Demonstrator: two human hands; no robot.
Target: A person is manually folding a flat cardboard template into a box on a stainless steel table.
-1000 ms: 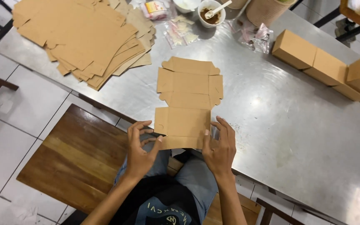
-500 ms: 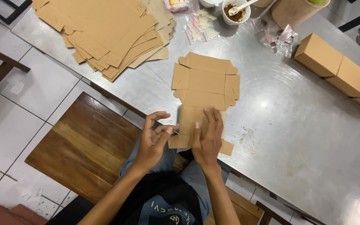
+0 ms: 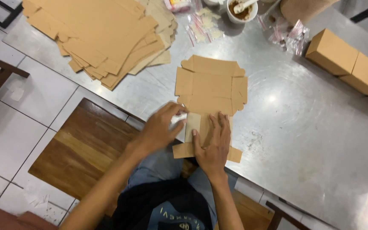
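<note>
Flat cardboard box blank (image 3: 211,87) lies on the steel table (image 3: 311,127), long axis running straight away from the person, left hand (image 3: 160,127) pinching its near side flap up, right hand (image 3: 214,142) pressed open-palmed on the near end.

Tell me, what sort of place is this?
Probably a small packing workshop. On a steel table lie a stack of flat cardboard box blanks, several assembled cardboard boxes, and small plastic zip bags. The hands fold another blank.
</note>
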